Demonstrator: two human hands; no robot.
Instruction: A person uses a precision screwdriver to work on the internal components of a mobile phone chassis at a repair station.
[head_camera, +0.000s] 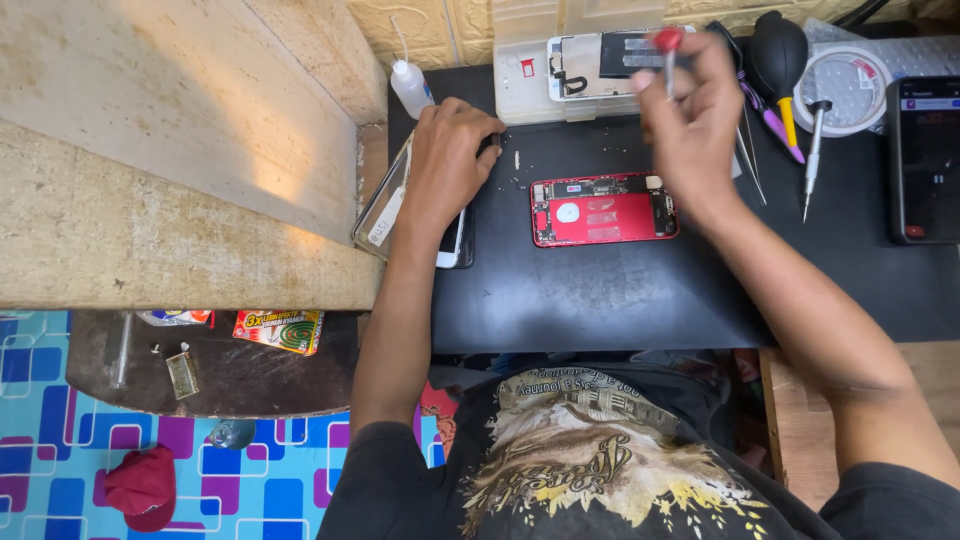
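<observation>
Mid-repair, right hand (690, 110) pinches a red-capped screwdriver (668, 55) above the opened red phone (603, 210), centre frame on the black counter (620, 290); left hand (450, 160) presses flat on a second phone (452, 240). Seating the tip likely needs precision.

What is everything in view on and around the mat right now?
Opened phone: 1, red, mat centre.
Work mat: 1, black.
Squeeze bottle: 1, white, mat's far-left corner.
Air blower: 1, black, far right.
Tape roll: 1, white, beside blower.
Second phone: 1, black, right edge.
Precision screwdriver: 1, silver, lying right.
Left hand: on mat's left edge.
Right hand: raised, holding red-capped screwdriver.
</observation>
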